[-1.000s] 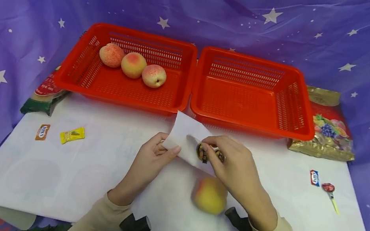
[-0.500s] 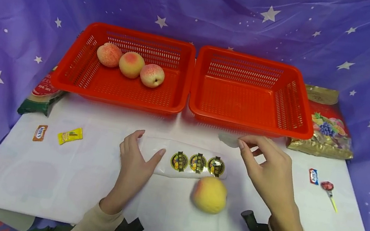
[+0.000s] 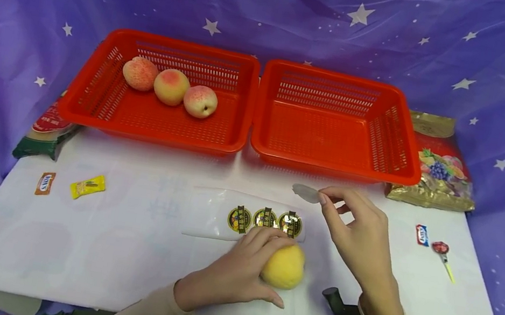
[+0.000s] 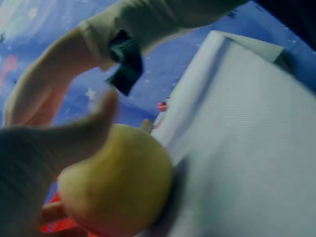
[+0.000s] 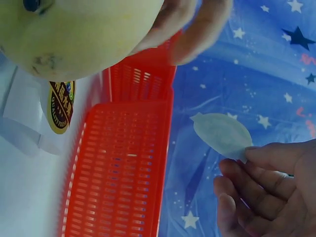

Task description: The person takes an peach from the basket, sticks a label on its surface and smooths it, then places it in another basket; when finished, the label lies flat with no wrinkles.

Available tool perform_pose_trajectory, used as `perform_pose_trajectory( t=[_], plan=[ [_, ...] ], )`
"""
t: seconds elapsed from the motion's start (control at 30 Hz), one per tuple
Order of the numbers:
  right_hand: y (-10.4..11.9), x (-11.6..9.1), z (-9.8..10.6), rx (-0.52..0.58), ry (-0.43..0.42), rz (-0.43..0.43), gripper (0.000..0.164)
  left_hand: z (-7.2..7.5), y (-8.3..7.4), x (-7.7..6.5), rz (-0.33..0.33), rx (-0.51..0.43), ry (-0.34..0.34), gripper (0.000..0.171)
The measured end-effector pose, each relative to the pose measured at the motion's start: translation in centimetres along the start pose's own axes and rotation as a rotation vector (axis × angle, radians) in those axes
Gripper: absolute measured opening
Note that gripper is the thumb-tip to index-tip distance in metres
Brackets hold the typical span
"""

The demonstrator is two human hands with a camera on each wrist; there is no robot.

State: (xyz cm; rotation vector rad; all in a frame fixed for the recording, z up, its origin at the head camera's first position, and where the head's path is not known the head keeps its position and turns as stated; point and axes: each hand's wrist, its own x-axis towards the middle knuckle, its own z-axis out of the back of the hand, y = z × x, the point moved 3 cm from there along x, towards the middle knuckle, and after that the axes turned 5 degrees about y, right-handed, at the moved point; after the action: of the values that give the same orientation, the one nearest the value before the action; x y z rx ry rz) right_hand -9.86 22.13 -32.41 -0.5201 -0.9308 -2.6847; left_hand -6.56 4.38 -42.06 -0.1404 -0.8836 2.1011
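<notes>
A yellow peach point(image 3: 284, 267) sits on the white table at the near middle. My left hand point(image 3: 243, 268) arches over its left side, fingers at the upper edge and thumb held off below. In the left wrist view the thumb overlaps the peach point(image 4: 118, 182); the hand is blurred. To the right, my right hand point(image 3: 358, 233) pinches a thin greyish sticker point(image 3: 307, 193) by its edge, between thumb and fingertips. The sticker point(image 5: 222, 133) shows its pale back in the right wrist view. Behind the peach lies a white sticker sheet point(image 3: 210, 214) with three round black-and-gold labels.
Two red baskets stand at the back: the left basket point(image 3: 158, 130) holds three peaches, and the right basket point(image 3: 334, 164) stands beside it. Snack bags point(image 3: 437, 169) flank them. Small candies point(image 3: 88, 186) lie left, with a lollipop point(image 3: 441, 249) at the right.
The left hand let go of the sticker sheet, which now lies flat, and moved right to the peach. The right hand peeled a sticker off and drew it back to the right.
</notes>
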Motion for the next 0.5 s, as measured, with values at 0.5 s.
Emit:
perform_pose_trajectory(
  t=[0.5],
  plan=[
    [1.1,0.2,-0.3,0.049,-0.016,0.014,0.011,0.6,0.6,0.2,0.139,-0.241,-0.078,0.077]
  ],
)
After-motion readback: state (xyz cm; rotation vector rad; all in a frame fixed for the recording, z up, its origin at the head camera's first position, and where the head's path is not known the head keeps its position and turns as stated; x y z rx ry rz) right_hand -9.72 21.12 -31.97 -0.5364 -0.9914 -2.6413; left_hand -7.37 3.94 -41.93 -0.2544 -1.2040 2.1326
